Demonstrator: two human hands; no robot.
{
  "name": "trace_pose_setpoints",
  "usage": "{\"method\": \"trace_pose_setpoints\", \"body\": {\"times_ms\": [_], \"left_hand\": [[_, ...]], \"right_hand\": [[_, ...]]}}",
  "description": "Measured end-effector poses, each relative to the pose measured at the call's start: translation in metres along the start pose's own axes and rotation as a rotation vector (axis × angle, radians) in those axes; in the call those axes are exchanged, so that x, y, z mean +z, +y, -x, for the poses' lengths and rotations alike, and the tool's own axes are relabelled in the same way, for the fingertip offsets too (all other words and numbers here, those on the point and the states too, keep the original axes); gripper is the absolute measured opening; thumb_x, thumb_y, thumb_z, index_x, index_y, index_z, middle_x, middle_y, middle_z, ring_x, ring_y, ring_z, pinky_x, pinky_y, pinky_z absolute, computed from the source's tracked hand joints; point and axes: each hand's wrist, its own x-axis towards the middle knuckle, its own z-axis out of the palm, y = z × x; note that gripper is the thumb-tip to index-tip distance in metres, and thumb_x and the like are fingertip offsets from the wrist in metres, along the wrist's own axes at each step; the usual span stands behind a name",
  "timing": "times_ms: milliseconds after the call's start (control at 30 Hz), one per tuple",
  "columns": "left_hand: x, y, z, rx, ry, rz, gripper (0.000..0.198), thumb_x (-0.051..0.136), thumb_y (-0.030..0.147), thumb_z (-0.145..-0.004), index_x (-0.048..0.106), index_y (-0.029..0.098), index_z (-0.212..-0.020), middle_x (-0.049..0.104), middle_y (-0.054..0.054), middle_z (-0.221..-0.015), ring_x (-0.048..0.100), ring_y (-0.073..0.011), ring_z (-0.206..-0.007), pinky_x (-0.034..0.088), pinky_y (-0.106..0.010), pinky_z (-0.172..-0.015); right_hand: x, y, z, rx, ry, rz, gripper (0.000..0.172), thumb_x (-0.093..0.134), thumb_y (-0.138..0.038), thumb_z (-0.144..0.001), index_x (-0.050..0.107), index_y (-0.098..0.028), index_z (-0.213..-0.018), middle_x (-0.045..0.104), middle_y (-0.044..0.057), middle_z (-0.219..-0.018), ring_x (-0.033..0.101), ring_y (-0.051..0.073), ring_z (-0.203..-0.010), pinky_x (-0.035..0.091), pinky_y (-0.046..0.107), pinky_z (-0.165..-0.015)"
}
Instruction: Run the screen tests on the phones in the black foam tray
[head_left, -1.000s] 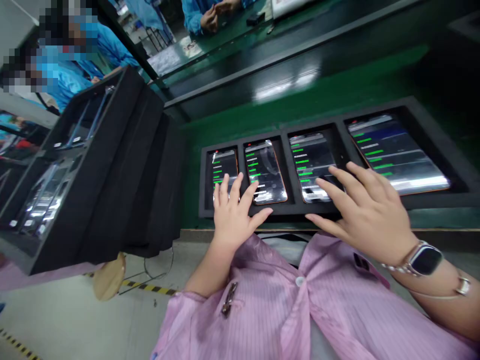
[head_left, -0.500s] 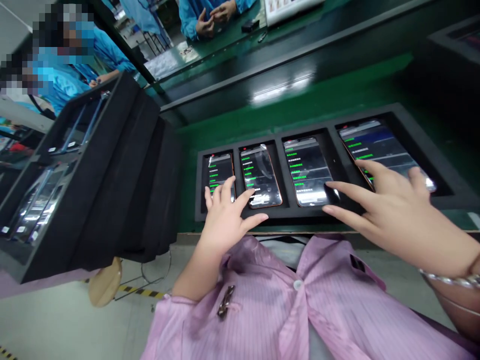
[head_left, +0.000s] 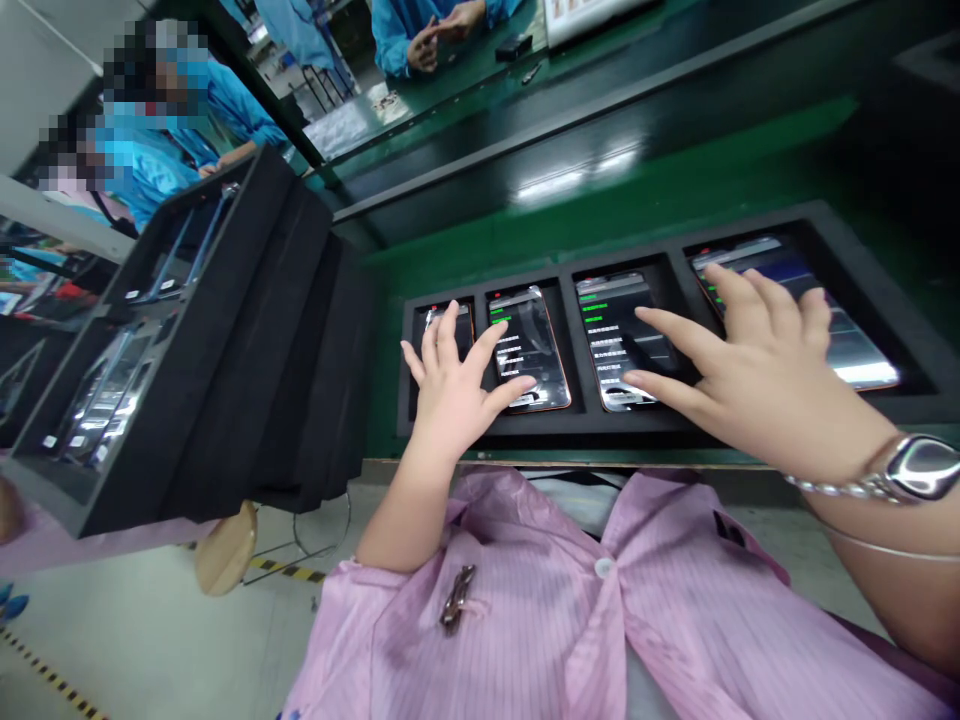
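Note:
A black foam tray (head_left: pixel 517 425) lies before me with several smartphones in separate slots, their screens lit with lists of green and white text. My left hand (head_left: pixel 457 380) is spread over the leftmost phone (head_left: pixel 457 315) and the second phone (head_left: pixel 536 345), hiding much of the first. Over the third phone (head_left: pixel 615 320) reach the thumb and index finger of my right hand (head_left: pixel 772 370). Its other fingers extend over the rightmost phone (head_left: pixel 810 280). Both hands have their fingers apart and hold nothing. Whether the fingertips touch the glass I cannot tell.
Stacked black foam trays (head_left: pixel 247 330) holding more devices rise at my left. Beyond a dark ledge (head_left: pixel 570 130), a person's hands (head_left: pixel 442 35) show near a small black box (head_left: pixel 514 47). A round stool (head_left: pixel 227 550) stands on the floor at lower left.
Both hands have moved up over the screens, fingers still spread. The text lists have shifted, with more white lines on the second and third phones. The view has moved slightly.

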Motion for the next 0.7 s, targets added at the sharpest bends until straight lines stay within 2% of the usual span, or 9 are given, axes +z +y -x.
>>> {"method": "trace_pose_setpoints", "body": {"times_ms": [100,300,433,500,600,700], "left_hand": [[0.005,-0.001,0.008,-0.001,0.018,-0.018,0.072,0.072,0.069,-0.088,0.055,0.034,-0.149,0.022,-0.014,-0.171,0.017,-0.0435,-0.158,0.008,-0.078,-0.122],[0.016,-0.004,0.003,-0.016,-0.072,0.025,0.066,0.065,0.069,-0.093,0.055,0.036,-0.149,0.023,-0.01,-0.172,0.011,-0.0432,-0.16,0.008,-0.074,-0.125],[0.016,-0.003,0.002,-0.037,-0.119,0.052,0.062,0.06,0.069,-0.096,0.054,0.038,-0.149,0.021,-0.009,-0.173,0.007,-0.0442,-0.16,0.007,-0.076,-0.124],[0.011,-0.006,0.006,-0.033,-0.078,0.055,0.068,0.065,0.066,-0.095,0.049,0.037,-0.154,0.018,-0.01,-0.173,0.006,-0.0433,-0.16,0.007,-0.075,-0.125],[-0.002,-0.02,0.017,-0.033,0.057,0.043,0.08,0.071,0.063,-0.092,0.04,0.033,-0.159,0.017,-0.011,-0.173,0.007,-0.04,-0.161,0.01,-0.069,-0.127],[-0.011,-0.042,0.028,-0.113,0.119,0.039,0.077,0.067,0.063,-0.094,0.039,0.031,-0.158,0.022,-0.013,-0.172,0.013,-0.0373,-0.161,0.016,-0.065,-0.128]], "right_hand": [[0.005,-0.006,0.007,-0.027,0.021,-0.033,0.092,0.009,-0.082,-0.097,0.057,-0.023,-0.149,0.027,0.023,-0.163,0.029,0.048,-0.15,0.026,0.081,-0.111],[0.015,-0.006,0.007,-0.059,0.006,-0.03,0.089,0.011,-0.077,-0.1,0.048,-0.019,-0.155,0.029,0.023,-0.163,0.025,0.043,-0.154,0.023,0.079,-0.115],[0.014,-0.005,0.007,-0.064,-0.006,-0.023,0.091,0.009,-0.079,-0.099,0.048,-0.018,-0.155,0.031,0.022,-0.162,0.026,0.043,-0.154,0.025,0.078,-0.116],[0.012,-0.005,0.007,-0.065,-0.011,-0.024,0.093,0.008,-0.079,-0.098,0.049,-0.016,-0.153,0.032,0.023,-0.162,0.027,0.043,-0.153,0.025,0.077,-0.117],[0.011,-0.005,0.007,-0.053,-0.035,-0.036,0.092,0.009,-0.076,-0.098,0.048,-0.014,-0.154,0.031,0.024,-0.162,0.025,0.043,-0.155,0.022,0.074,-0.12],[0.018,-0.004,0.007,-0.04,-0.034,-0.04,0.086,0.015,-0.073,-0.097,0.043,-0.019,-0.157,0.028,0.021,-0.164,0.021,0.039,-0.157,0.018,0.069,-0.125]]}}
